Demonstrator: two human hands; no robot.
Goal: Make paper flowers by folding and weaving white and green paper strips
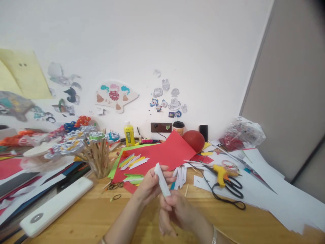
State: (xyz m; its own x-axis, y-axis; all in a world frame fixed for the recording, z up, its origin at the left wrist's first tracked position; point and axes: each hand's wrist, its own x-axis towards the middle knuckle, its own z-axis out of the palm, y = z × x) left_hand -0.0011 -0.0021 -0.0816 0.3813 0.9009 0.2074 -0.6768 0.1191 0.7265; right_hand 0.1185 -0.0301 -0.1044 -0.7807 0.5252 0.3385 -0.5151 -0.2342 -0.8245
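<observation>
A narrow folded strip of white paper [163, 180] is held tilted above the front of the wooden table. My left hand [149, 184] pinches its upper end between thumb and fingers. At the lower end, the thumb and fingers of my right hand [175, 208] are closed on the same strip. Behind my hands lies a large red sheet [162, 152], with yellow and white paper strips [134, 161] on it. Several white folded strips [180, 177] rest just beyond my left fingertips.
On the right are a yellow glue gun [220, 175], black-handled scissors [233, 186] and white sheets [276, 193]. A cup of sticks [98, 161] and a long white device [58, 205] are on the left. A red balloon [194, 141] and yellow bottle [129, 134] stand further back.
</observation>
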